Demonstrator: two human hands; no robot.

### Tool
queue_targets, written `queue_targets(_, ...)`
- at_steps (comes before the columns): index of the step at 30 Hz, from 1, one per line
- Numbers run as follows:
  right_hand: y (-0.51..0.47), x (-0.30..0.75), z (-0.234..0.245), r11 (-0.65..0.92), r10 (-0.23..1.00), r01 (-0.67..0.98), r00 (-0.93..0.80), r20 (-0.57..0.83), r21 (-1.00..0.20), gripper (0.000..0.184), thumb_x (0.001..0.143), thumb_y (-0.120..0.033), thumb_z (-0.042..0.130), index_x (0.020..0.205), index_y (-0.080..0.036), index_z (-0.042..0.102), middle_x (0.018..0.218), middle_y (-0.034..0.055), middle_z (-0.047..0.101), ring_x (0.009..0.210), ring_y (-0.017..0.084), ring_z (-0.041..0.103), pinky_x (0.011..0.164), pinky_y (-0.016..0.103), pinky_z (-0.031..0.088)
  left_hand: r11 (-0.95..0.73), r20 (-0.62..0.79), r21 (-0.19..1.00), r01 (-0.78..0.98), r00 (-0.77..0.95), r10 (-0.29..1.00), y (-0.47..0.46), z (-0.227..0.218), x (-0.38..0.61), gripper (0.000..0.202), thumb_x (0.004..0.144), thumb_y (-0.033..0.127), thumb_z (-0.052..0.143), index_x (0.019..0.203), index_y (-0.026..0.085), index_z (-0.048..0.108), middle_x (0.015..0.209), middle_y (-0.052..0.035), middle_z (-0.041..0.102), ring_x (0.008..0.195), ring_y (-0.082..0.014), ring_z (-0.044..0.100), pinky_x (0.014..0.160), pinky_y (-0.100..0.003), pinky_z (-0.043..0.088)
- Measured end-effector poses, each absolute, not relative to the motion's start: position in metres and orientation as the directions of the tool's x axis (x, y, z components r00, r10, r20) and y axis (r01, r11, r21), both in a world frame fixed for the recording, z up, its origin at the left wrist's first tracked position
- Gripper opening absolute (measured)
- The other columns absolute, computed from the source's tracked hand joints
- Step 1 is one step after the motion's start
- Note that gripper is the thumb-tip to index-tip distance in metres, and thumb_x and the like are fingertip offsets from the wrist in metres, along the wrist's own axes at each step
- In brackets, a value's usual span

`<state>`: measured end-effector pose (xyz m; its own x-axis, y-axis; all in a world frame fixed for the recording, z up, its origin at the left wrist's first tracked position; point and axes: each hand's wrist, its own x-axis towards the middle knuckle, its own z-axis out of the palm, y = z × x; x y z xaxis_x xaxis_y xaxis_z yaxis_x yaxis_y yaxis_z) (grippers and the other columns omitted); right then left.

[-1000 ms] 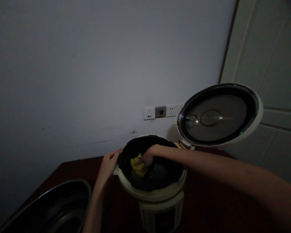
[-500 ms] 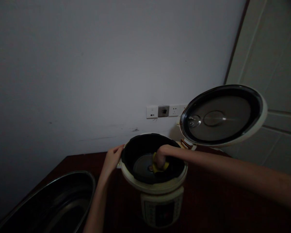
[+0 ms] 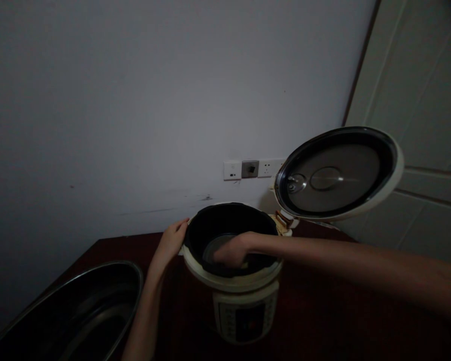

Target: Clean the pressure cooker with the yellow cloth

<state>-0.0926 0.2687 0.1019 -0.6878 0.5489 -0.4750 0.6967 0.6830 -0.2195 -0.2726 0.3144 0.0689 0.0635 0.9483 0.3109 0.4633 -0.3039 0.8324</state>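
Note:
An electric pressure cooker stands on the dark red table with its dark inside exposed. Its round lid is raised on a hinge at the right. My left hand grips the cooker's left rim, its fingers partly hidden behind the edge. Inside the cooker, low near the front wall, my right hand is closed and bent downward. Only a sliver of the yellow cloth shows beneath that hand; the rest is covered by it.
A large shiny metal basin sits at the lower left, beside my left forearm. Behind the cooker, wall sockets line the pale wall. A light panelled door stands at the right, and the dark red table reaches the wall.
My right hand has moved left and toward the near side inside the cooker, covering most of the yellow cloth. My left hand keeps its hold on the rim. The whole view has shifted slightly.

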Motion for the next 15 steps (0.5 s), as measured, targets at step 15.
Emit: queue_targets(15,0.301,-0.116,0.090,0.753,0.581,0.655,-0.624,-0.522,0.054,0.030,0.077,-0.015,0.056,0.105,-0.009,0.065,0.101,0.0102,0.068,0.086,0.021,0.064,0.070,0.029,0.047,-0.313,0.149,0.579,0.753,0.281,0.948,0.313,0.089,-0.272,0.034,0.080,0.034,0.028,0.064,0.018,0.053,0.070,-0.0050,0.061,0.069,-0.0190,0.053,0.062,-0.029,0.039)
